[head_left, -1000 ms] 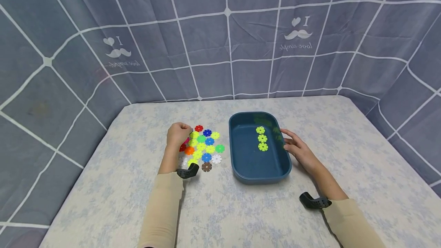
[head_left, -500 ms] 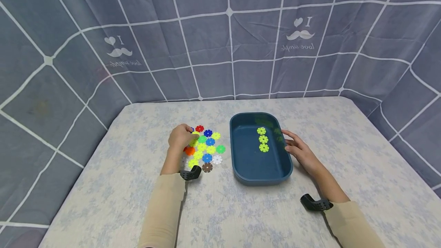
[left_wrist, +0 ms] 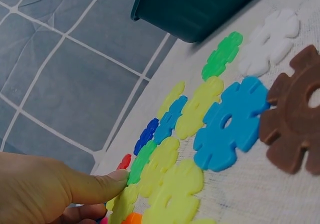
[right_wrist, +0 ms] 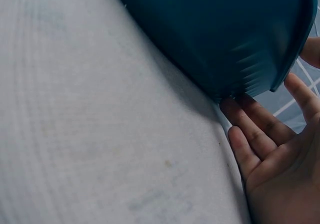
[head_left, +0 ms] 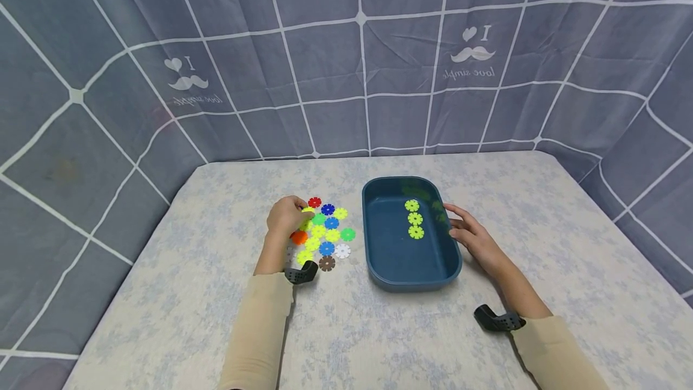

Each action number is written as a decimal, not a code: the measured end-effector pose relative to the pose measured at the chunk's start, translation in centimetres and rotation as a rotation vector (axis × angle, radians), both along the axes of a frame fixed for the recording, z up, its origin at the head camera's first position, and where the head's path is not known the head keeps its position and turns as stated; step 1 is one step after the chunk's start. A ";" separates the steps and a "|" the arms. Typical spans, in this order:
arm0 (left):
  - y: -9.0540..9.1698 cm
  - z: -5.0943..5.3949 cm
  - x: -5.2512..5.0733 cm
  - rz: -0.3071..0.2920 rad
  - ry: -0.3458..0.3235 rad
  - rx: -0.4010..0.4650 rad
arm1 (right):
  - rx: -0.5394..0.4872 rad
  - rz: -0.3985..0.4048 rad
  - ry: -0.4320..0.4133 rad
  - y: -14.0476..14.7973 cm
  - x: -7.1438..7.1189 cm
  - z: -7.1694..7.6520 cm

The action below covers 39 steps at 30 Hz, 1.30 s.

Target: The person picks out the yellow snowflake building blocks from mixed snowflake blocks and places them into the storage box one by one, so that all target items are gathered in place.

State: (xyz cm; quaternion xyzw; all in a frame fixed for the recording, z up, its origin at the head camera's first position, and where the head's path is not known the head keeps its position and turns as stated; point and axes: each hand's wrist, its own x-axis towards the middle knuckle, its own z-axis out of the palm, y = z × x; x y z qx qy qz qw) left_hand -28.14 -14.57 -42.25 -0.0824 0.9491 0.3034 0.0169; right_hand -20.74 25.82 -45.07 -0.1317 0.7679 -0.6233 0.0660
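My left hand point(head_left: 286, 215) is low over a cluster of flat notched plastic discs. In the left wrist view its thumb point(left_wrist: 112, 180) reaches to the edge of a green disc point(left_wrist: 142, 160), beside a yellow disc point(left_wrist: 123, 204); the other fingers bend below, their tips hidden, so a hold on a disc cannot be made out. My right hand point(head_left: 473, 239) rests with extended fingers against the right side of a dark teal bin point(head_left: 411, 284). Inside that bin, three yellow-green discs point(head_left: 415, 218) lie in a row.
Around the left hand lie discs in several colours, among them a brown disc point(head_left: 327, 263), a white disc point(head_left: 343, 251) and an orange disc point(head_left: 299, 238). A patterned cloth point(head_left: 346, 330) covers the table. A grey checked curtain point(head_left: 400, 77) hangs behind.
My left hand has shifted slightly right and nearer over the discs, its thumb now reaching toward the yellow and green ones. The right hand and bin stay together, without visible movement.
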 end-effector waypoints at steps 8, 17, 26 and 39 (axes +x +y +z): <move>0.0 0.4 0.1 -0.063 -0.009 -0.040 | 0.010 -0.002 -0.004 0.1 0.2 0.1; -0.2 0.2 -0.2 -0.115 0.009 -0.071 | 0.006 -0.002 0.000 0.0 0.3 0.3; 0.0 -0.1 -0.1 -0.080 0.034 -0.028 | -0.014 0.006 -0.003 -0.2 0.3 0.3; -0.1 0.3 -0.1 -0.057 0.085 0.094 | -0.008 0.011 0.000 0.1 0.0 0.0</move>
